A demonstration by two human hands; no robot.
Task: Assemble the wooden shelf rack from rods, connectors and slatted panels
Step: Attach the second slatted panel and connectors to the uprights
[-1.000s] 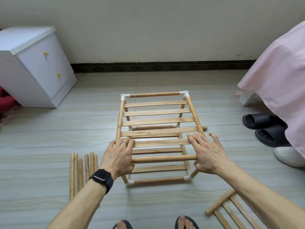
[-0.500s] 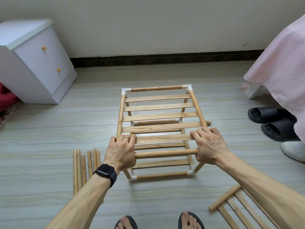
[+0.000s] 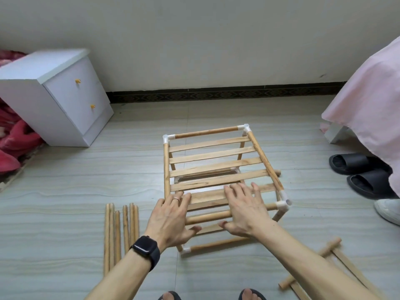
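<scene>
The partly built wooden rack (image 3: 214, 161) stands on the floor in front of me, with white connectors (image 3: 283, 204) at its corners and a slatted panel on top. My left hand (image 3: 171, 217) lies flat on the near slats by the left side rail, fingers straight, thumb below the front rod (image 3: 207, 216). My right hand (image 3: 244, 211) is spread flat on the slats beside it, its thumb also at the front rod. A second slatted panel (image 3: 324, 267) lies on the floor at bottom right, partly hidden by my right forearm.
Several loose rods (image 3: 121, 230) lie side by side on the floor to the left of the rack. A white nightstand (image 3: 54, 100) stands at back left. Black slippers (image 3: 357, 165), a white shoe (image 3: 389, 211) and a pink bed cover (image 3: 368, 105) are on the right.
Both hands left the near corners of the top panel and moved inward, fingers now straight on the slats. The near right connector is uncovered. The rack has turned slightly in the view.
</scene>
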